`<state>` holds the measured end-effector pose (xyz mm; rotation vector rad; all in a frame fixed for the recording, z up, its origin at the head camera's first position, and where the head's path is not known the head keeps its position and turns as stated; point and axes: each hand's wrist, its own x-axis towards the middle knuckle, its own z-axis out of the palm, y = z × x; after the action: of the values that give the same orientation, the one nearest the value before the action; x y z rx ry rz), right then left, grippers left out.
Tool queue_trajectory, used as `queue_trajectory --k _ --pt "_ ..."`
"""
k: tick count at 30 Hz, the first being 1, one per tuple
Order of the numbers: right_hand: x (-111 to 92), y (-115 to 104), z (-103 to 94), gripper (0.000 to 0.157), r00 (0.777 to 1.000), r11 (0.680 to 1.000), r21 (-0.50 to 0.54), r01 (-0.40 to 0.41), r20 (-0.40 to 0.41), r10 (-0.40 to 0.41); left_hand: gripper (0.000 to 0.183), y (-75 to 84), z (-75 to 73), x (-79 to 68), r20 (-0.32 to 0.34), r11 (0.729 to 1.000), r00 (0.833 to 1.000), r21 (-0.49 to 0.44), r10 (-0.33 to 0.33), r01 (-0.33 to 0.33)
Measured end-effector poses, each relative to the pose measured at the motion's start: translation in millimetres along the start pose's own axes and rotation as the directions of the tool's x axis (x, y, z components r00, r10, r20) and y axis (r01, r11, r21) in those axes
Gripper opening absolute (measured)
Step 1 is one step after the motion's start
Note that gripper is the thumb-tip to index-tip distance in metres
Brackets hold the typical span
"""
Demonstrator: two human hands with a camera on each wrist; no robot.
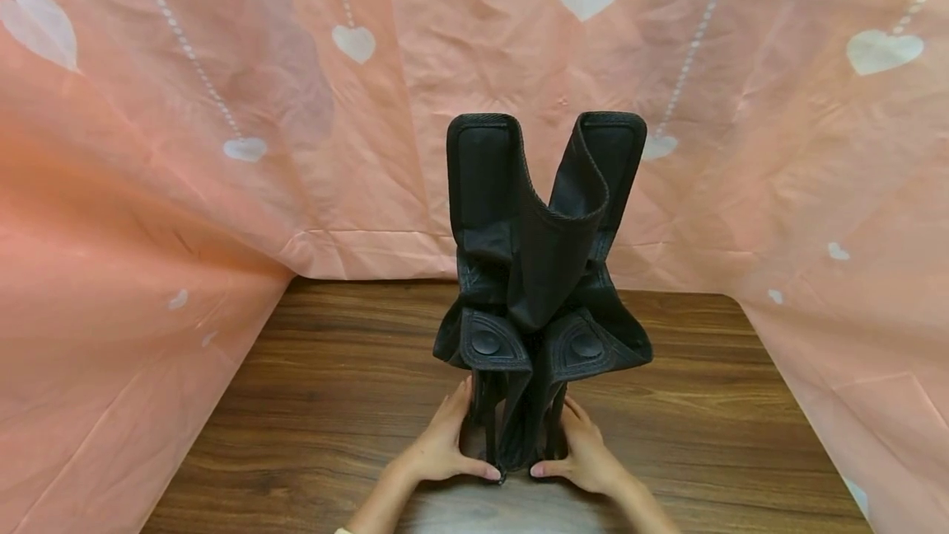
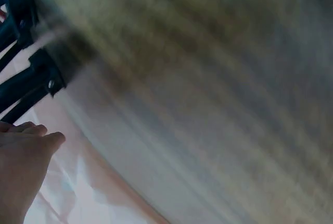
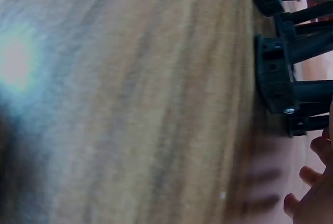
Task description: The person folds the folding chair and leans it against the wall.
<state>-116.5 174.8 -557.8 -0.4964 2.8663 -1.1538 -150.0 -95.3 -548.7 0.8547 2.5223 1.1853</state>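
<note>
A black folding camp chair (image 1: 558, 270) stands partly folded at the middle of the table, its fabric seat bunched between two upright flaps. Two lower fabric corners each carry a round black disc. My left hand (image 1: 443, 443) grips the left side of the frame low down, thumb at the near leg and fingers farther back. On the other side, my right hand (image 1: 589, 456) holds the frame the same way. Dark legs with riveted joints (image 2: 47, 75) show in the left wrist view. In the right wrist view, the black leg joints (image 3: 276, 75) appear beside the right fingertips. Fabric hides much of the frame.
The chair stands on a dark wood-grain table (image 1: 356, 369). Pink curtain cloth (image 1: 415, 105) with white hearts hangs behind the table and along both sides.
</note>
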Motion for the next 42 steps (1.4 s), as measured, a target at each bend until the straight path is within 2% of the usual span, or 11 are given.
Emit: queue_trajectory --k 11,16,19,25,34,42 --pt "-4 6 8.5 0.115 0.996 0.998 -0.045 -0.042 0.078 0.046 0.13 -4.5 13.5 -1.9 0.022 0.997 0.997 0.013 -0.071 0.071" --pt "-5 4 10.0 0.112 0.995 0.997 -0.057 -0.049 0.087 0.054 0.129 -6.5 18.0 -3.6 0.014 0.993 0.993 0.04 -0.115 0.115" --pt "-5 3 11.2 0.109 0.995 0.997 -0.063 -0.053 0.085 0.058 0.128 -7.0 20.4 -4.4 -0.004 0.992 0.994 0.062 -0.111 0.111" --pt "-7 4 15.6 0.107 0.996 0.993 -0.111 -0.05 0.064 0.057 0.127 -6.2 24.0 -4.9 -0.023 0.989 0.995 0.106 -0.101 0.102" --pt "-10 4 22.6 0.108 0.995 0.989 -0.117 -0.09 0.028 0.093 0.124 1.7 31.6 -8.9 -0.062 0.986 0.991 0.113 -0.119 0.125" --pt "-10 2 28.1 0.104 0.998 0.986 -0.16 -0.054 -0.05 0.046 0.126 5.5 37.8 -8.5 -0.105 0.979 0.984 0.132 -0.143 0.156"
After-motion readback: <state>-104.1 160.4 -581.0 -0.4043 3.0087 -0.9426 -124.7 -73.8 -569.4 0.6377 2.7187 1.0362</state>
